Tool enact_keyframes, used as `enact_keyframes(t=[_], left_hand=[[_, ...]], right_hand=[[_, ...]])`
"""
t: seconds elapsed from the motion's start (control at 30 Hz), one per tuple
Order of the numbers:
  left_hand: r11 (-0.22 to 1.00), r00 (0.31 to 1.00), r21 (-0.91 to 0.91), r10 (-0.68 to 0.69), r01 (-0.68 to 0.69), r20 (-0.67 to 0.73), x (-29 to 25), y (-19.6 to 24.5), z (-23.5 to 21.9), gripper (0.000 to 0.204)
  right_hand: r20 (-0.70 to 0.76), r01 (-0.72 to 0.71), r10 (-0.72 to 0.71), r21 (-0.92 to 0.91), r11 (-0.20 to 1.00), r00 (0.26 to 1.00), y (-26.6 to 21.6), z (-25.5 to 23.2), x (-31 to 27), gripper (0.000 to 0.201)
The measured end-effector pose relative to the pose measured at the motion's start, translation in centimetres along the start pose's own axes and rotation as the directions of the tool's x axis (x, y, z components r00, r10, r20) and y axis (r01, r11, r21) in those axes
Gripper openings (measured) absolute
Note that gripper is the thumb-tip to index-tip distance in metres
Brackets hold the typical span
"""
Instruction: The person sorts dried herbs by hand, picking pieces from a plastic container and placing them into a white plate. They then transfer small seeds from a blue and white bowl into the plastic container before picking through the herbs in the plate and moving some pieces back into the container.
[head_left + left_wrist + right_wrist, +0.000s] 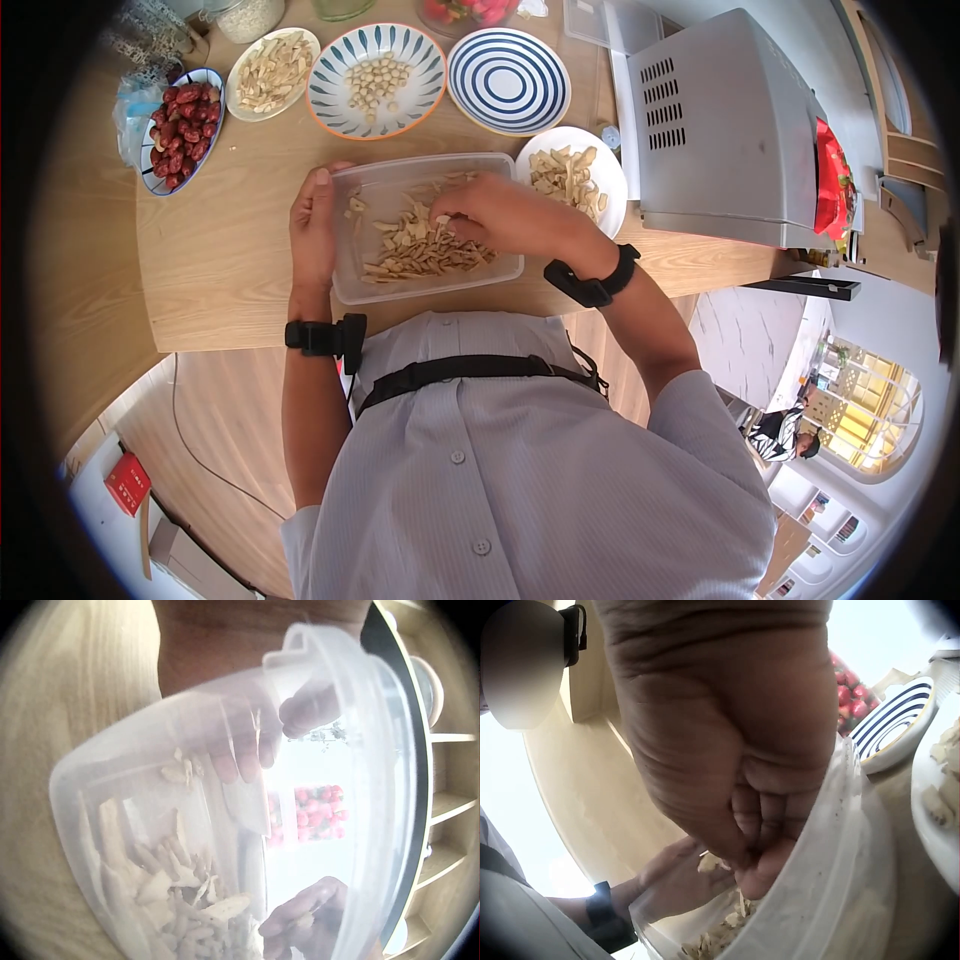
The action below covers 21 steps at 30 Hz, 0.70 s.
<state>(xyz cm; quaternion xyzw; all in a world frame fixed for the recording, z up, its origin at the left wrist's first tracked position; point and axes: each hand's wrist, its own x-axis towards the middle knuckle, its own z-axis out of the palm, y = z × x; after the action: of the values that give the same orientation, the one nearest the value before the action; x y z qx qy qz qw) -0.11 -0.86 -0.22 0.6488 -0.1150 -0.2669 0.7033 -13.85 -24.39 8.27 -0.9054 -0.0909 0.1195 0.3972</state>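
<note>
A clear plastic box [345, 270] stands on the table before me with pale dried root slices [425, 250] spread over its bottom. My left hand [313, 225] grips the box by its left side, thumb up at the rim and the other fingers behind the wall in the left wrist view. Inside the box, over the slices, my right hand [505, 215] has its fingers curled in. Its fingertips pinch a small pale slice [709, 862], which shows at the thumb's tip in the right wrist view.
Behind the box are a plate of pale lotus seeds [378, 82], a blue-ringed plate [510, 80] and a dish of dried slices [270, 72]. Red dates fill a bowl [185, 135] at left. Another white plate [612, 190] with slices sits right, beside a grey appliance [720, 130].
</note>
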Motion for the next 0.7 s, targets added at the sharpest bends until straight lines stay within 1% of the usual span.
enact_keyframes(t=[0.1, 0.13, 0.2, 0.3, 0.33, 0.4, 0.5, 0.6, 0.67, 0.7], left_hand=[[1.000, 1.000, 0.017, 0.014, -0.014, -0.005, 0.0, -0.1, 0.0, 0.042], [1.000, 1.000, 0.024, 0.021, -0.020, -0.010, 0.1, -0.1, 0.0, 0.042], [1.000, 1.000, 0.022, 0.017, -0.017, -0.001, 0.1, -0.2, -0.1, 0.042], [1.000, 1.000, 0.017, 0.001, -0.001, 0.000, -0.1, 0.1, 0.0, 0.042], [1.000, 1.000, 0.015, -0.004, 0.004, -0.001, -0.1, 0.2, 0.0, 0.042], [1.000, 1.000, 0.011, -0.003, 0.003, -0.004, -0.1, 0.0, 0.0, 0.041], [1.000, 1.000, -0.018, -0.012, 0.012, -0.002, -0.1, 0.0, 0.0, 0.040], [1.000, 1.000, -0.023, -0.010, 0.010, -0.004, 0.0, -0.2, -0.1, 0.040], [1.000, 1.000, -0.013, -0.004, 0.004, -0.009, -0.1, -0.3, -0.2, 0.040], [1.000, 1.000, -0.006, -0.001, 0.001, -0.009, 0.0, -0.4, -0.2, 0.040]], right_hand=[[-0.094, -0.005, 0.021, 0.166, 0.986, 0.995, -0.9, -1.2, -1.1, 0.019], [-0.180, -0.016, 0.056, 0.212, 0.977, 0.982, -0.8, -1.5, -1.8, 0.019], [-0.337, -0.030, 0.137, 0.306, 0.952, 0.932, -0.1, -2.2, -3.9, 0.017], [-0.493, -0.135, 0.220, 0.203, 0.970, 0.842, 1.8, -3.9, -7.5, 0.019], [-0.445, -0.232, 0.285, 0.170, 0.958, 0.849, 1.9, -4.7, -8.7, 0.020], [-0.356, -0.411, 0.414, 0.085, 0.907, 0.838, 2.0, -6.0, -10.6, 0.020], [-0.304, -0.515, 0.483, -0.031, 0.857, 0.821, 2.2, -6.4, -11.5, 0.021], [-0.451, -0.495, 0.355, -0.242, 0.835, 0.819, 1.5, -5.5, -10.8, 0.022], [-0.500, -0.349, 0.200, -0.223, 0.910, 0.843, 0.1, -4.7, -8.7, 0.023], [-0.528, -0.275, 0.125, -0.216, 0.937, 0.840, -0.7, -3.9, -7.5, 0.024]])
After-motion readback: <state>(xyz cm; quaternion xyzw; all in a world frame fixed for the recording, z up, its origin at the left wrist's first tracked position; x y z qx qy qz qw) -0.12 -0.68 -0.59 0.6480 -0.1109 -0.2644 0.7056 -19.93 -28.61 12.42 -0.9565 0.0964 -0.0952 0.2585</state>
